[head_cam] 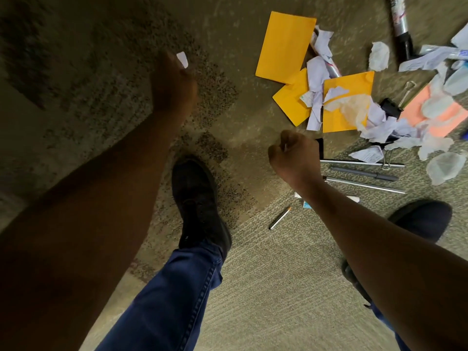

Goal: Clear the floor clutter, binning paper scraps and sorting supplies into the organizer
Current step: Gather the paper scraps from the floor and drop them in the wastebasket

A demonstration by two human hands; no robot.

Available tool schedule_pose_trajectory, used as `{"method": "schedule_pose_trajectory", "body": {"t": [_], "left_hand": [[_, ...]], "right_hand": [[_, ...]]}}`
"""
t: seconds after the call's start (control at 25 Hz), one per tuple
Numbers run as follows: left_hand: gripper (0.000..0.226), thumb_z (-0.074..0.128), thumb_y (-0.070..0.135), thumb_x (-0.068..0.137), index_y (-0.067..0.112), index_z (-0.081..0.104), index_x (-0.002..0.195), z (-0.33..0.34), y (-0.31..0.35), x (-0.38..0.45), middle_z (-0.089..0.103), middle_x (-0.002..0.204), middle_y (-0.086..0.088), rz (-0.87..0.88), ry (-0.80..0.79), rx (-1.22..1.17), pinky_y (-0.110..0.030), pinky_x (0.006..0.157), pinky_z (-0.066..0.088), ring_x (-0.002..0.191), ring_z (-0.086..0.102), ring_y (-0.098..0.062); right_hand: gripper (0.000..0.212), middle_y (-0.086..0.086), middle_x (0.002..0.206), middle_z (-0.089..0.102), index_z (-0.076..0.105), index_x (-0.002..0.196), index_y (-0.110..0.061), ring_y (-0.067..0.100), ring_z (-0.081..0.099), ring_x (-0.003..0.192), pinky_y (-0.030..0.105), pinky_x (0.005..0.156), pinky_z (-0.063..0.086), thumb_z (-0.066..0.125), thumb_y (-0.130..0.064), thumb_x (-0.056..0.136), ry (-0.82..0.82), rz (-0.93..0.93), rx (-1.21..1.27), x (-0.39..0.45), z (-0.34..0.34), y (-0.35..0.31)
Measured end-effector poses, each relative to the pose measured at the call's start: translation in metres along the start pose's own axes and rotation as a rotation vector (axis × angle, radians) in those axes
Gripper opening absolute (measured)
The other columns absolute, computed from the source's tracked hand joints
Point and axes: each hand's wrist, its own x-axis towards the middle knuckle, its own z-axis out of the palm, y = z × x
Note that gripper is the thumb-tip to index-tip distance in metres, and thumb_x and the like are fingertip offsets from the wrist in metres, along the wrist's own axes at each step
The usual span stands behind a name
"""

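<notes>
The carpeted floor (pixel 266 274) carries the clutter at far right: yellow envelopes (pixel 285 46), crumpled paper scraps (pixel 317 72), pens (pixel 364 173) and a short pencil (pixel 279 217) nearer. No bin or organizer shows, so the person's stride may trample the pencil just beside the left shoe (pixel 197 198). The left hand (pixel 174 84), blurred, pinches a small white scrap (pixel 182 59) that could slip loose; the right hand (pixel 295 158) is curled closed, contents hidden.
</notes>
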Motion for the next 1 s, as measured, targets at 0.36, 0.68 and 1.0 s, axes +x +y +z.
{"method": "schedule_pose_trajectory", "body": {"t": [0.36,0.68,1.0], "left_hand": [[0.034,0.065,0.027,0.087,0.014,0.05,0.114,-0.009,-0.019,0.026,0.058,0.106,-0.004,0.252,-0.175,0.03,-0.024,0.066,0.038,0.087,0.05,-0.013],[0.026,0.06,0.022,0.092,0.004,0.06,0.111,-0.018,-0.012,0.042,0.064,0.114,-0.015,0.186,-0.245,0.063,-0.024,0.075,0.045,0.102,0.061,-0.024],[0.044,0.071,0.029,0.083,0.003,0.053,0.114,-0.017,-0.037,0.027,0.058,0.12,-0.012,0.107,-0.198,-0.068,-0.026,0.076,0.046,0.097,0.054,-0.014]], "right_hand": [[0.023,0.001,0.058,0.063,0.061,0.063,-0.015,0.016,0.057,0.054,0.024,0.05,0.039,0.04,-0.015,0.073,-0.181,-0.016,0.083,-0.015,0.012,0.0],[0.024,0.011,0.057,0.062,0.062,0.064,-0.007,0.027,0.059,0.055,0.026,0.05,0.037,0.045,-0.003,0.08,-0.165,0.045,0.075,-0.011,0.008,0.0],[0.021,0.008,0.056,0.062,0.061,0.064,-0.007,0.02,0.053,0.051,0.024,0.05,0.034,0.046,-0.003,0.078,-0.171,0.054,0.112,-0.009,0.005,-0.002]]}}
